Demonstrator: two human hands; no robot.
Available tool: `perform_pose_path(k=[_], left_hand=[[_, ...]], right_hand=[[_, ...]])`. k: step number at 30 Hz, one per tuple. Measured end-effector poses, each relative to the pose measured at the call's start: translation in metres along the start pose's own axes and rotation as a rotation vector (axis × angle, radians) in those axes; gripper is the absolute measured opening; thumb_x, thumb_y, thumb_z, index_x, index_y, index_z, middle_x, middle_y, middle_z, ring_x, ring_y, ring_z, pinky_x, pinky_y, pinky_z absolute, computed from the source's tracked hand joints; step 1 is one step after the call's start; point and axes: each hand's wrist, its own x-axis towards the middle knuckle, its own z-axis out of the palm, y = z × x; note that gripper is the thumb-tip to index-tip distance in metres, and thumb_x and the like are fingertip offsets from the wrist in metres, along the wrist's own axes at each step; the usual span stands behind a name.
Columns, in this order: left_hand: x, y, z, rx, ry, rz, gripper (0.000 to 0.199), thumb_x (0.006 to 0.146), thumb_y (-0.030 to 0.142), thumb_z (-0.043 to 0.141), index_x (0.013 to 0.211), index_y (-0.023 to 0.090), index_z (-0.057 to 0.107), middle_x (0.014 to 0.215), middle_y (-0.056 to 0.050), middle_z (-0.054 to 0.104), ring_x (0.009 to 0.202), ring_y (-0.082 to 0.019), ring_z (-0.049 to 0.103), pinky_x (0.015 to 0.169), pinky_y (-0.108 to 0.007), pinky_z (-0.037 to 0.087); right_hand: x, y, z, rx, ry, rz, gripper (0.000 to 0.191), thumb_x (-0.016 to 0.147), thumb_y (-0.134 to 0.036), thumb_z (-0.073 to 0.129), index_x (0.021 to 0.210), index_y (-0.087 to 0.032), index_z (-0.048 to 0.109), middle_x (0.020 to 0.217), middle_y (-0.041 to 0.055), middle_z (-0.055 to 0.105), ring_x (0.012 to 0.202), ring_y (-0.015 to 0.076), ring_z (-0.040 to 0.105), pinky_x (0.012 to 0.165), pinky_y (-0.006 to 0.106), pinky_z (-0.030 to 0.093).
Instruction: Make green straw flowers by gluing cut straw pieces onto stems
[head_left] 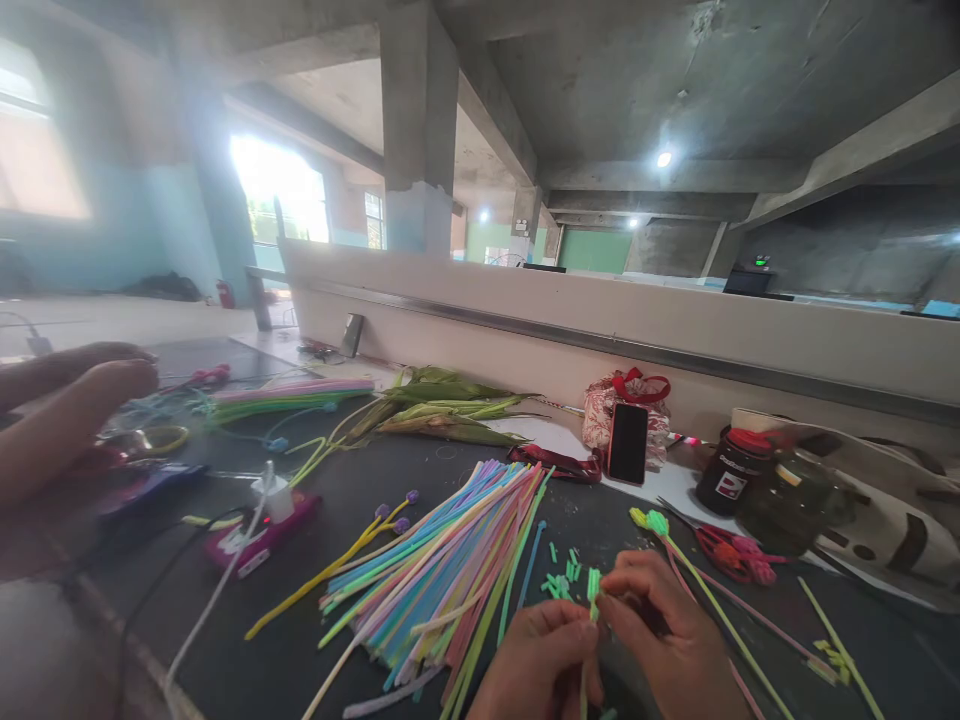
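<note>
My left hand and my right hand meet at the bottom centre, both pinching one thin green straw that stands upright between the fingertips. Just left of them a big fanned bundle of pastel straws lies on the dark table. Small cut green straw bits are scattered right behind my hands. A finished stem with a green tufted tip lies to the right.
Another person's hand reaches in at the far left. A phone leans on a patterned bag, dark jars stand right, red scissors lie near. Corn-husk leaves and a charger with cable sit behind.
</note>
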Motion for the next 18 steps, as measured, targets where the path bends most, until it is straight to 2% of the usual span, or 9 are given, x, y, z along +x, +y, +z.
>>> perform_pose_path(k=[4,8,12,15,18], left_hand=[[-0.003,0.004,0.002,-0.064,0.003,-0.004,0.031,0.054,0.041,0.068,0.059,0.013,0.056,0.037,0.003,0.052,0.026,-0.003,0.034,0.032,-0.02,0.01],[-0.004,0.006,0.004,-0.075,0.031,0.001,0.028,0.056,0.038,0.067,0.061,0.012,0.057,0.037,0.004,0.051,0.026,-0.003,0.033,0.032,-0.02,0.011],[-0.008,0.008,0.007,-0.107,0.076,0.013,0.025,0.058,0.035,0.066,0.057,0.012,0.056,0.038,0.003,0.051,0.028,-0.003,0.034,0.034,-0.018,0.012],[-0.011,0.011,0.012,-0.12,0.096,0.011,0.026,0.054,0.034,0.07,0.054,0.013,0.055,0.037,0.003,0.05,0.031,-0.003,0.037,0.036,-0.018,0.015],[-0.012,0.013,0.016,-0.106,0.109,-0.014,0.027,0.054,0.035,0.07,0.053,0.013,0.056,0.036,0.003,0.049,0.032,-0.004,0.036,0.037,-0.017,0.016]], right_hand=[[-0.004,-0.001,-0.003,0.009,0.031,0.038,0.009,0.069,-0.028,0.061,0.078,-0.026,0.062,0.089,-0.0007,0.052,0.068,0.0117,0.05,0.062,0.02,0.039],[-0.008,-0.006,-0.012,0.135,0.011,0.265,0.02,0.071,-0.039,0.059,0.086,-0.026,0.056,0.085,-0.0014,0.053,0.065,0.012,0.051,0.055,0.019,0.041],[-0.009,-0.013,-0.013,0.311,-0.158,0.521,0.028,0.066,-0.043,0.062,0.084,-0.022,0.057,0.072,-0.0006,0.058,0.065,0.0149,0.053,0.06,0.022,0.042],[-0.005,-0.017,-0.007,0.443,-0.291,0.574,0.028,0.063,-0.041,0.066,0.08,-0.02,0.059,0.07,-0.001,0.059,0.061,0.0142,0.053,0.065,0.027,0.044],[-0.002,-0.018,-0.004,0.505,-0.394,0.594,0.022,0.065,-0.039,0.065,0.074,-0.02,0.061,0.065,-0.0029,0.058,0.055,0.0108,0.051,0.064,0.026,0.043]])
